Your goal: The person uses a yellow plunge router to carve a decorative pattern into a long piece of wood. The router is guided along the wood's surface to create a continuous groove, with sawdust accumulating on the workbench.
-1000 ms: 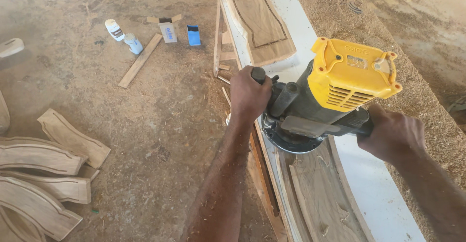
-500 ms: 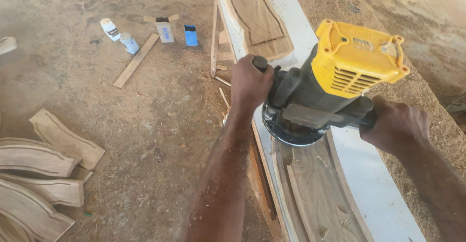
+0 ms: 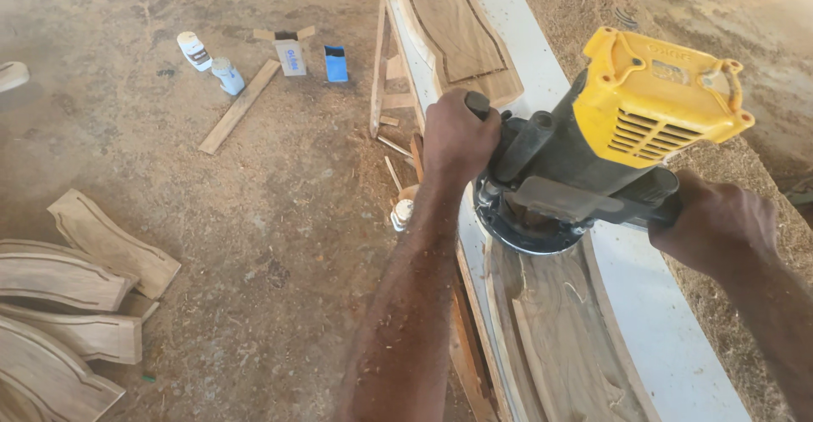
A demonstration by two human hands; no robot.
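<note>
A curved wooden panel (image 3: pixel 559 337) lies along the near end of the long white table (image 3: pixel 669 346), a grooved border cut around its edge. On the panel's far end sits a yellow-and-black router (image 3: pixel 593 159), its round base flat on the wood. The left hand (image 3: pixel 457 138) is clenched on one side handle, the right hand (image 3: pixel 720 223) wrapped around the opposite one. The tool looks heavy and rigid, best gripped by both handles. Farther along the table lies a second shaped panel (image 3: pixel 457 24). More cut panels (image 3: pixel 68 303) sit on the sawdust-strewn floor (image 3: pixel 254 219) left, beyond them small bottles (image 3: pixel 212 62).
</note>
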